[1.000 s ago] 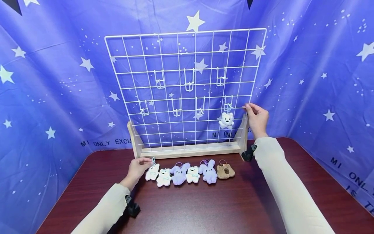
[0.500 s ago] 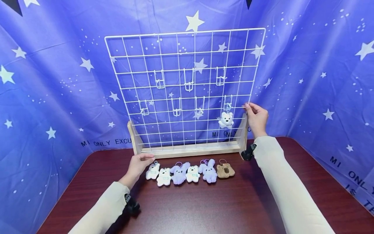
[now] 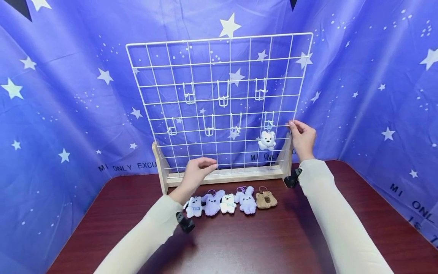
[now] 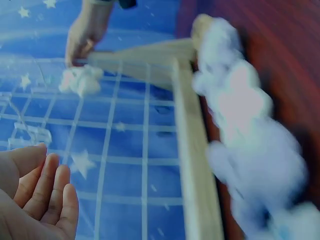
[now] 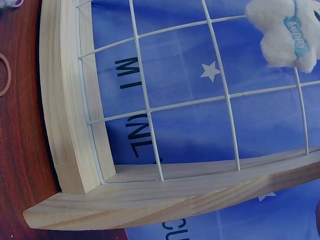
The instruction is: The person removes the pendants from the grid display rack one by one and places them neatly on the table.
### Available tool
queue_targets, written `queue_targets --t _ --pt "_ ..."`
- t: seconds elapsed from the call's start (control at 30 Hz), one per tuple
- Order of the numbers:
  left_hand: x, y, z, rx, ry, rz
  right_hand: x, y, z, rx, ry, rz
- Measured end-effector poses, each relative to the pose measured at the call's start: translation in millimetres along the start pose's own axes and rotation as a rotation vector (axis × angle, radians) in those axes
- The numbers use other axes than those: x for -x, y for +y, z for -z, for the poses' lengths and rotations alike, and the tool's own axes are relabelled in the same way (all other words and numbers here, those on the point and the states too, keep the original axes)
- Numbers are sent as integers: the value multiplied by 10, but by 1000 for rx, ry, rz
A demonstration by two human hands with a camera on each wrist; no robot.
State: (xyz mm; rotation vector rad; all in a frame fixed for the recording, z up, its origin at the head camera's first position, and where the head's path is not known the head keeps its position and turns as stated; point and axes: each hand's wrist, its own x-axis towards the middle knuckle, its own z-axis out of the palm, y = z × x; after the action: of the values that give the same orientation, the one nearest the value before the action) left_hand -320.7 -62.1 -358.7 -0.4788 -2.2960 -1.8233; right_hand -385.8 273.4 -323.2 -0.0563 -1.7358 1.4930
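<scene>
My left hand (image 3: 200, 169) is raised in front of the lower part of a white wire grid panel (image 3: 219, 38). In the left wrist view its fingers (image 4: 47, 185) are lightly bent and hold nothing. My right hand (image 3: 303, 139) pinches the panel's right edge wire. From a hook near that hand hangs a white bear plush keychain (image 3: 267, 140). On the table lie a white bear keychain (image 3: 194, 207), a purple rabbit keychain (image 3: 213, 203), a second white bear (image 3: 227, 203), a second purple rabbit (image 3: 247, 201) and a brown animal keychain (image 3: 266, 200). My left forearm mostly hides another white bear.
The panel stands in a wooden base (image 3: 232, 175) on a dark red table (image 3: 239, 243). Several bare wire hooks, such as the upper middle hook (image 3: 223, 99), sit on the grid. A blue star-print curtain (image 3: 85, 95) closes off the back and sides.
My left hand let go of the leftmost white bear's clip, which stays on the table, and moved right and up toward the panel. My right hand keeps its place on the panel's edge.
</scene>
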Motion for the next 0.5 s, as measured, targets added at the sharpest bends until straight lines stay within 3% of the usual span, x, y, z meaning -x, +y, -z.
queue_targets --t 0.23,0.5 --pt "-171 287 -414 63 -19 -27 13 -2 12 2 1 -4" --pt "-305 466 -761 139 -10 -33 4 0 2 22 6 -6"
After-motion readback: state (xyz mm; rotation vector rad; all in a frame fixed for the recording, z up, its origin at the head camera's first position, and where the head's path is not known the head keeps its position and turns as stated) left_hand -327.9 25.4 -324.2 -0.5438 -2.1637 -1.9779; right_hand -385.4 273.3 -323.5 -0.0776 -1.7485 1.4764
